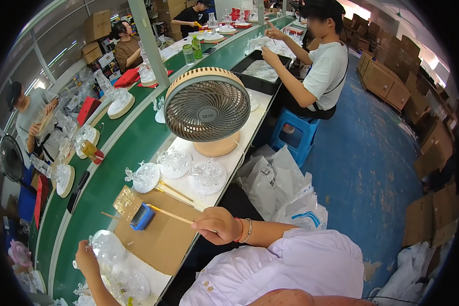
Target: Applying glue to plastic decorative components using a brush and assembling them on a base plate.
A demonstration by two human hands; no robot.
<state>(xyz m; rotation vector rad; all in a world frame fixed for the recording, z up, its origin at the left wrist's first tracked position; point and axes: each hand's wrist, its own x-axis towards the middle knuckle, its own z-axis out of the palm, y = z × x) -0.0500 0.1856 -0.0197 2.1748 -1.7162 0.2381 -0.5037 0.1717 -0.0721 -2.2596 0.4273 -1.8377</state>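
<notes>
My right hand [215, 225] is closed round the end of a thin wooden-handled brush [174, 213]. Its yellowish tip rests at the rim of a small blue square dish [145, 218], which stands on a flat sheet of brown cardboard [160, 242]. A gold textured piece [127, 203] lies against the dish's far side. At the lower left, my left hand [86, 259] grips the edge of a clear, round-based ornament [107, 246]; part of its grip is hidden. More clear ornaments [132, 284] lie beside my left forearm.
Beyond the cardboard, several clear ornaments on white round bases [207, 176] stand near a desk fan [207, 109]. Other brushes [176, 193] lie at the cardboard's far edge. A green conveyor [137, 132] runs along the left. White plastic bags [285, 191] and a co-worker [324, 66] are at the right.
</notes>
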